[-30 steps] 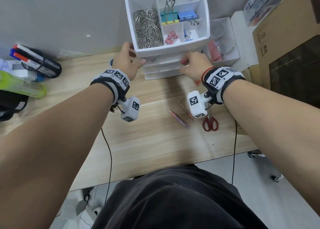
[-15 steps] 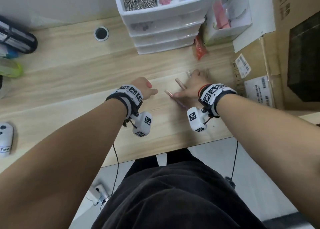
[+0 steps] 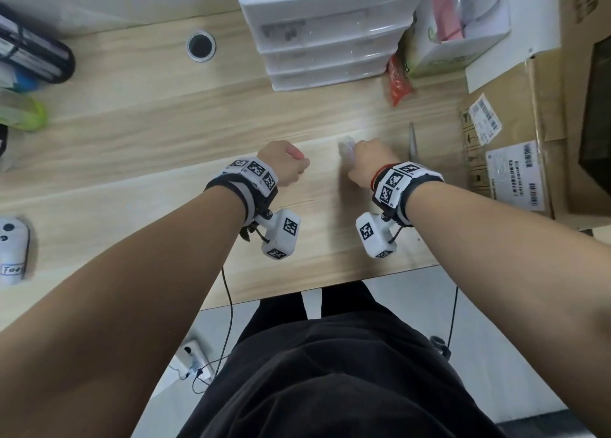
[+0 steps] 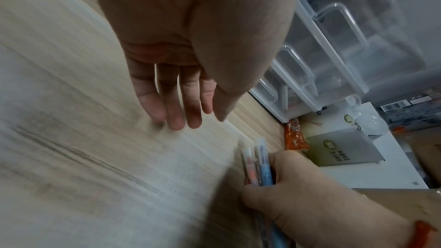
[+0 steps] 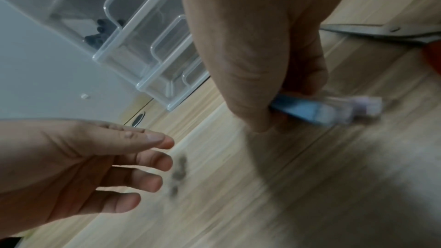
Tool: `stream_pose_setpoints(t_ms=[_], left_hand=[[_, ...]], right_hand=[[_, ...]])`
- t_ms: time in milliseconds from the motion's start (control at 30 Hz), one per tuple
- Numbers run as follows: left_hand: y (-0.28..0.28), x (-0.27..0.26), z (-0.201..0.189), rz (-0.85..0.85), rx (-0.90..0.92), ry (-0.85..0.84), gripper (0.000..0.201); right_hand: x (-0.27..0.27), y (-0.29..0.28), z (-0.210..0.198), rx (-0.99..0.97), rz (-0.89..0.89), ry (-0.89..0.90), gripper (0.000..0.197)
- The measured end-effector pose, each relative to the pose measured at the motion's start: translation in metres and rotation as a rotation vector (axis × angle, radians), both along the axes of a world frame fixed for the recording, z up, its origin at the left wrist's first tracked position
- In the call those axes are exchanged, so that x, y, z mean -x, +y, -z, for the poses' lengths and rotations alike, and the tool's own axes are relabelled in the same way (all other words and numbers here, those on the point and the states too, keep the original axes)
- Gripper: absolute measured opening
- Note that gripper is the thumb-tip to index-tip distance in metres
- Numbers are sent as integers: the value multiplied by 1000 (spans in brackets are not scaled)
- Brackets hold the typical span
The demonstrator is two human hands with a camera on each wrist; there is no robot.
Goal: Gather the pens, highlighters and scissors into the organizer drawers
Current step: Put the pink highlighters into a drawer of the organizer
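Pens in my right grip, scissors on the surface

Head view: my right hand (image 3: 370,161) sits low over the wooden surface (image 3: 165,146), fingers curled round a bunch of pens (image 3: 345,148) whose pale tips stick out toward the organizer (image 3: 330,40). My left hand (image 3: 284,166) hovers just beside it, apart from the pens. Scissors (image 3: 412,140) lie on the surface just right of my right hand, blades pointing toward the back. The organizer stands at the back edge, its three clear drawers looking pushed in, with a tray of paper clips on top. An orange packet (image 3: 398,82) lies by its right corner, next to a white box (image 3: 439,54). A cardboard box (image 3: 515,133) fills the right side. A black pouch (image 3: 36,57) lies at far left.

Left wrist view: my left hand (image 4: 190,54) is released, fingers (image 4: 174,112) straight and near the surface (image 4: 83,139), holding nothing. Lower right, my right hand (image 4: 298,191) grasps the pens (image 4: 259,163), a blue one and a pink one among them; the number is blurred.

Right wrist view: my right hand (image 5: 257,54) is clenched round the pens (image 5: 322,109), a blue barrel with a clear cap showing past the fingers. The scissors (image 5: 377,31) lie behind the hand, touching the surface (image 5: 310,176). My left hand (image 5: 83,161) is spread loosely, empty. The clear drawers (image 5: 133,44) show behind it.
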State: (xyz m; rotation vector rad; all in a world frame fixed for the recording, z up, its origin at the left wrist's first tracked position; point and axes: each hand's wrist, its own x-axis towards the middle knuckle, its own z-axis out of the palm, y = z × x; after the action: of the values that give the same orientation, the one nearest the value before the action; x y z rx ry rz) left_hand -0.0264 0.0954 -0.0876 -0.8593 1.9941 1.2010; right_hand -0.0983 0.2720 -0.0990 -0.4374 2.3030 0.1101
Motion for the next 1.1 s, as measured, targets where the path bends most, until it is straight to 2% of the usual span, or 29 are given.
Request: stream_pose_setpoints(t_ms=[67, 200, 267, 333, 400, 467, 567, 667, 733, 867, 933, 1000, 1100], left_hand=[[-4, 4, -2, -53, -20, 19, 7], [-16, 17, -16, -194, -71, 86, 7], [-23, 26, -24, -285, -70, 135, 11], [-30, 35, -30, -373, -72, 190, 13], [-37, 44, -36, -456, -54, 272, 25], [-44, 52, -40, -503, -6, 370, 49], [-55, 64, -48, -479, 61, 483, 75], [-59, 72, -52, -409, 109, 517, 78], [-59, 74, -51, -379, 133, 499, 75], [-58, 76, -45, -350, 162, 421, 68], [-56, 76, -43, -345, 153, 386, 65], [-55, 76, -44, -345, 147, 378, 65], [-54, 76, -47, -342, 148, 371, 64]], right_hand=[[6, -2, -1, 44, 44, -37, 30], [28, -17, -14, 392, 214, -16, 19], [43, -29, -25, 531, 208, 53, 14], [55, -40, -34, 590, 165, 108, 15], [65, -46, -39, 584, 105, 167, 20], [69, -45, -41, 555, 36, 215, 29], [69, -43, -42, 568, 63, 203, 39], [66, -42, -38, 640, 244, 46, 47], [65, -40, -35, 730, 432, -96, 44], [65, -34, -39, 1008, 1065, -472, 29], [65, -33, -42, 1155, 1265, -635, 29], [64, -35, -44, 1240, 1378, -759, 27], [60, -37, -48, 1273, 1439, -858, 16]])
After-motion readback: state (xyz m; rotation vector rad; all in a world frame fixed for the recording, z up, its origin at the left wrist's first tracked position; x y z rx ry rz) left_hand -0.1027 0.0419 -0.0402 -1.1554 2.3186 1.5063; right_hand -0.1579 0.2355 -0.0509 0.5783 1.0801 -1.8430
